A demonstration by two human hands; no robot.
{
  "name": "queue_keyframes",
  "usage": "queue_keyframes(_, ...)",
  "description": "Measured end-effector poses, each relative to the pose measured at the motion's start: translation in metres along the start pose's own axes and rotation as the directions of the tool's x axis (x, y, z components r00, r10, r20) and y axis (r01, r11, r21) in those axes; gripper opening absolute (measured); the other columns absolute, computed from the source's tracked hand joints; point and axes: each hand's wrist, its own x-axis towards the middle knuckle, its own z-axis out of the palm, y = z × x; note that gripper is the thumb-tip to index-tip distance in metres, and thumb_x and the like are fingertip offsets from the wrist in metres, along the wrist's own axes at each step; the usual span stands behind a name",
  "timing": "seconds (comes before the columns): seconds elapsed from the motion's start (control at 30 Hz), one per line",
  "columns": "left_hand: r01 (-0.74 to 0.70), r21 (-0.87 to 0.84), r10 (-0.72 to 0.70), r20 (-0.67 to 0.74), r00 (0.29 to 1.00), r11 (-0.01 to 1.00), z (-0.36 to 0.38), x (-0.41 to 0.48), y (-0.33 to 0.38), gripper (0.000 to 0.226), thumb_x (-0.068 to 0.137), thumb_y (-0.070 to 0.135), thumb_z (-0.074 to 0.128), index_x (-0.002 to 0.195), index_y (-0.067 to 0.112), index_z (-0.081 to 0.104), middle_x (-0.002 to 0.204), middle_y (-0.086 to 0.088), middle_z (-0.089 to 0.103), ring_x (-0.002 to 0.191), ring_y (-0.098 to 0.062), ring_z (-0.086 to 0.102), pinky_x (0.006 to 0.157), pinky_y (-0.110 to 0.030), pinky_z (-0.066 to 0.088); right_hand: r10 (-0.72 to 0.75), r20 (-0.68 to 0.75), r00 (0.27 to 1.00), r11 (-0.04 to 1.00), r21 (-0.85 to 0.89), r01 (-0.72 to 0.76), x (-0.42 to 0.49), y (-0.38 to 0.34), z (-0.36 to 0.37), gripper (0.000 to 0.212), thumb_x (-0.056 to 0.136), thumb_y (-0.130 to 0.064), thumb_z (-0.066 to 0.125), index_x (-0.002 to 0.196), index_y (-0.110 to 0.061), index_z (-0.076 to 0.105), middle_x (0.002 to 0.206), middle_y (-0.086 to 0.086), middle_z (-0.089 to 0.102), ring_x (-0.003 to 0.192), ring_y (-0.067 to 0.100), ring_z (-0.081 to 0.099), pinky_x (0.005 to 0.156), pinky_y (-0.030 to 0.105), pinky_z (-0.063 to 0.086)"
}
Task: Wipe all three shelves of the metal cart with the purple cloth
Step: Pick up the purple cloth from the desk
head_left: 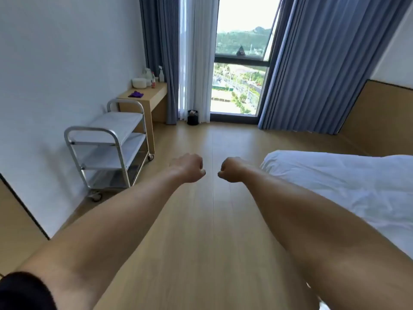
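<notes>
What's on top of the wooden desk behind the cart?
A purple cloth near the front; a white bowl, bottles and a spray bottle at the back. Anything behind them is hidden.

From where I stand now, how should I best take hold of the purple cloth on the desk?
Probably pinch the bunched middle of the purple cloth from above: it lies in a low crumpled heap on the wooden desk, apart from the bottles behind.
</notes>
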Motion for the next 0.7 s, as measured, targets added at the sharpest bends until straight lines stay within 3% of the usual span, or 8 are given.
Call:
queue_keyframes(0.13, 0.035, 0.033, -0.036, 0.025, 0.999, 0.999, 0.029, 0.033, -0.039, 0.023, 0.089, 0.040, 0.054, 0.103, 0.027, 0.066, 0.109, 0.003, 0.067, 0.100, -0.021, 0.062, 0.081, -0.034, 0.048, -0.020, 0.019, 1.000, 0.994, 0.103, 0.018, 0.042, -0.023, 0.033, 0.025, 0.090, -0.036, 0.052, 0.089, -0.017, 0.068, 0.088, 0.001, 0.066, 0.081, 0.021, 0.063, 0.067, 0.029, 0.050)
queue_keyframes(0.27, -0.013, -0.020, 0.011, -0.106, 0.994, 1.000, 0.040, 0.077, -0.085, 0.022, 0.088, 0.043, 0.053, 0.099, 0.029, 0.067, 0.101, 0.005, 0.068, 0.095, -0.021, 0.063, 0.077, -0.033, 0.048, -0.033, -0.080, 0.996, 0.941, 0.334, 0.058, 0.091, -0.044, 0.050, 0.025, 0.091, -0.039, 0.053, 0.098, -0.023, 0.071, 0.095, -0.005, 0.071, 0.084, 0.013, 0.064, 0.075, 0.033, 0.055)
queue_keyframes(0.4, -0.088, -0.039, 0.079, -0.193, 0.978, 0.995, 0.051, 0.107, -0.130, 0.021, 0.089, 0.043, 0.054, 0.093, 0.028, 0.067, 0.094, 0.010, 0.066, 0.084, -0.018, 0.064, 0.066, -0.029, 0.040, 0.002, -0.115, 0.993, 0.914, 0.404, 0.045, 0.136, -0.062, 0.064, 0.026, 0.091, -0.043, 0.052, 0.100, -0.027, 0.071, 0.098, -0.009, 0.072, 0.089, 0.011, 0.066, 0.081, 0.035, 0.056)
queue_keyframes(0.53, -0.065, -0.084, 0.050, -0.171, 0.984, 0.994, 0.052, 0.152, -0.164, 0.021, 0.091, 0.042, 0.052, 0.093, 0.026, 0.065, 0.094, 0.010, 0.065, 0.083, -0.015, 0.062, 0.068, -0.029, 0.045, 0.056, -0.097, 0.994, 0.850, 0.526, 0.004, 0.184, -0.070, 0.069, 0.023, 0.091, -0.044, 0.053, 0.098, -0.030, 0.070, 0.095, -0.014, 0.071, 0.088, 0.006, 0.066, 0.080, 0.033, 0.055)
queue_keyframes(0.7, -0.084, -0.048, 0.078, -0.114, 0.990, 0.995, 0.074, 0.204, -0.181, 0.024, 0.092, 0.042, 0.049, 0.097, 0.026, 0.066, 0.095, 0.010, 0.065, 0.084, -0.016, 0.063, 0.069, -0.030, 0.048, 0.096, -0.106, 0.990, 0.842, 0.538, -0.024, 0.239, -0.059, 0.079, 0.021, 0.093, -0.042, 0.053, 0.096, -0.029, 0.070, 0.089, -0.016, 0.070, 0.082, 0.001, 0.066, 0.078, 0.034, 0.057)
